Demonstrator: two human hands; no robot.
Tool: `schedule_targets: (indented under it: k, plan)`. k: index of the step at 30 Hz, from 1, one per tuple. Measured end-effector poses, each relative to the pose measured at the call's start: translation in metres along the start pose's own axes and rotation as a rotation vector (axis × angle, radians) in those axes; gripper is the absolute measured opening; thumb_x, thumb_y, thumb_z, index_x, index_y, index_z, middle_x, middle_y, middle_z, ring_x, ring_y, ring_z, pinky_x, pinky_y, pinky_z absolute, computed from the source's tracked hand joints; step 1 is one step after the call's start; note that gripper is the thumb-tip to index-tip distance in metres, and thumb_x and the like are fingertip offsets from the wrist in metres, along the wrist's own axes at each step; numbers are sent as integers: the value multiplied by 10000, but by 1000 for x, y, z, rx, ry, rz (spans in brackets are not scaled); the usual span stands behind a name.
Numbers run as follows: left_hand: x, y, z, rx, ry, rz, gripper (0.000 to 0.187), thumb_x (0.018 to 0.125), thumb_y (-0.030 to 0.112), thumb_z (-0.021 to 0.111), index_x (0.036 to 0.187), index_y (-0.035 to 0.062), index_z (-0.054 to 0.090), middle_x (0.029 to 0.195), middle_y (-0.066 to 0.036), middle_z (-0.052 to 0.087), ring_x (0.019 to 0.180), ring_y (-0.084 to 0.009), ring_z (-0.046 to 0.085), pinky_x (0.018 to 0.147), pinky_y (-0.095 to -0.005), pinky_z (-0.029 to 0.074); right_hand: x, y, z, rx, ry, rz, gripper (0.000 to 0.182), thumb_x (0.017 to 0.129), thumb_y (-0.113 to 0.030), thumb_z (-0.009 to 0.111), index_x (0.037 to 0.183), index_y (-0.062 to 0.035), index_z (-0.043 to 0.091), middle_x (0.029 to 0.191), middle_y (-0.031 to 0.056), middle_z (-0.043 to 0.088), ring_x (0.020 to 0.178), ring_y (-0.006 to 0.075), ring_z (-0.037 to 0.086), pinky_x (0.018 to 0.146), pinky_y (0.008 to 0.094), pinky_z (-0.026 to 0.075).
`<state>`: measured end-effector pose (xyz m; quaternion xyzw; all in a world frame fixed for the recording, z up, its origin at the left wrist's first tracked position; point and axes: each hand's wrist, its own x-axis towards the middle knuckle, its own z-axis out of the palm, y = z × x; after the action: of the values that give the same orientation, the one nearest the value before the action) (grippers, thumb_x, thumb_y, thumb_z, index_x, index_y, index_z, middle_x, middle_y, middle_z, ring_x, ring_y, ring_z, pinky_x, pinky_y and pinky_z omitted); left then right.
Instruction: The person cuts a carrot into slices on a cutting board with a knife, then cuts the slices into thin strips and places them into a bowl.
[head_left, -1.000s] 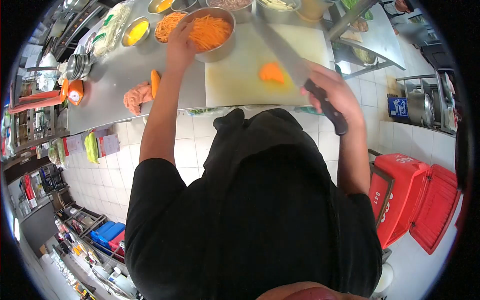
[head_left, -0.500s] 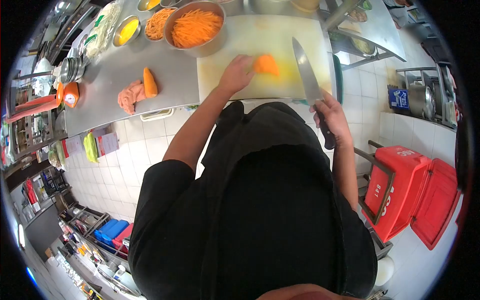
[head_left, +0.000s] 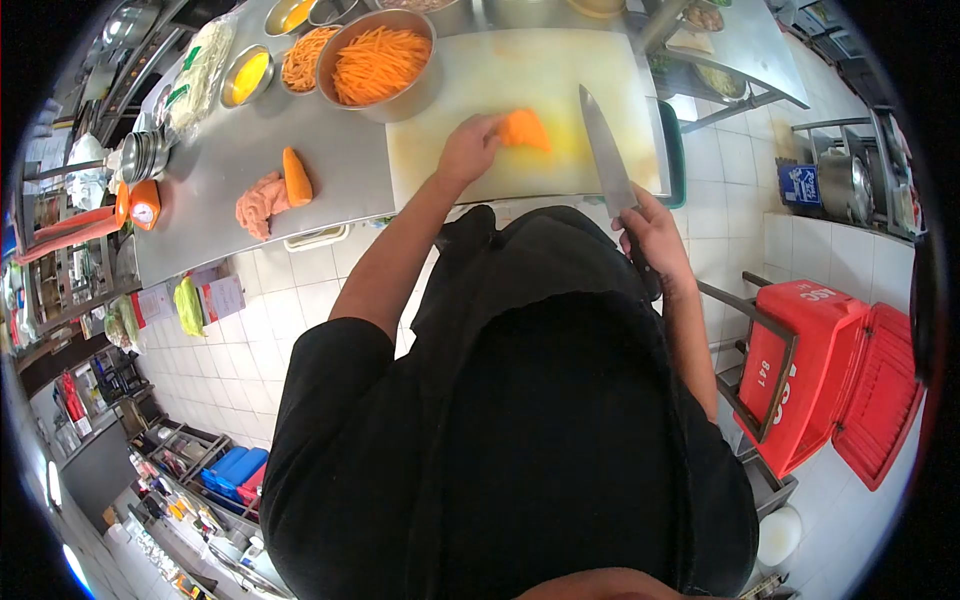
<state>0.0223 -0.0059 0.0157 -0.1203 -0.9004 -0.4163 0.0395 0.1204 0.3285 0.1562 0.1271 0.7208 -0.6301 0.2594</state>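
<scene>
On the white cutting board, my left hand has its fingers drawn together at the left end of an orange carrot piece. The piece looks like a small stack of slices; the fingertips are partly hidden. My right hand is wrapped around the dark handle of a chef's knife. Its blade points away from me over the right part of the board, apart from the carrot. A yellow-orange stain marks the board beside the piece.
A steel bowl of shredded carrot stands at the board's far left corner. A whole peeled carrot lies against a crumpled pinkish cloth on the steel table. A red cooler with its lid open sits at lower right.
The knife and my right hand have shifted slightly, with the handle now closer to my apron. My left hand stays at the carrot piece. The whole view has moved a little.
</scene>
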Motion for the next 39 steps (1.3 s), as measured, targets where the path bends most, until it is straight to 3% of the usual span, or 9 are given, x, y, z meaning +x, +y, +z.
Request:
schedule_targets:
  k: [7,13,19,22,31,39]
  plan:
    - [-4,13,-4,21,-38,-80,418,911,113,698,1327,82,665,1054,-138,697,911,-276,703,844,-383,572,10,15,-3,-50,6,-23,564,960,-70,596,1519,-69,523,843,57,673,540,99,565,503,261,451]
    - [-9,-2,0,-13,-37,-125,306,935,155,722,1232,81,714,967,-120,695,841,-251,692,791,-358,566,13,20,-5,-73,8,-38,566,954,-67,595,1514,-50,520,835,66,673,549,104,569,512,266,460]
    - [-18,-6,-1,-356,17,-261,179,969,127,701,1116,31,737,961,-95,762,869,-170,713,819,-302,562,11,14,-4,-65,29,-27,578,937,-55,587,1510,-36,518,829,76,672,542,113,568,519,269,465]
    - [-16,-3,-2,-363,78,-321,161,972,107,684,1096,22,744,990,-91,776,889,-148,715,824,-300,563,14,15,-6,-85,17,-38,575,937,-55,584,1508,-34,519,823,74,668,538,113,569,515,272,471]
    - [-2,6,10,-162,165,-403,175,937,133,714,1080,40,753,937,-101,770,863,-184,731,820,-332,573,19,13,-3,-92,15,-42,548,936,-59,586,1481,-18,539,826,77,670,539,113,575,506,277,482]
    - [-7,9,15,-77,216,-276,196,896,130,729,1067,33,726,969,-177,715,823,-311,721,776,-405,578,20,21,-6,-72,19,-56,541,944,-65,597,1480,-14,538,832,76,674,558,114,575,538,263,476]
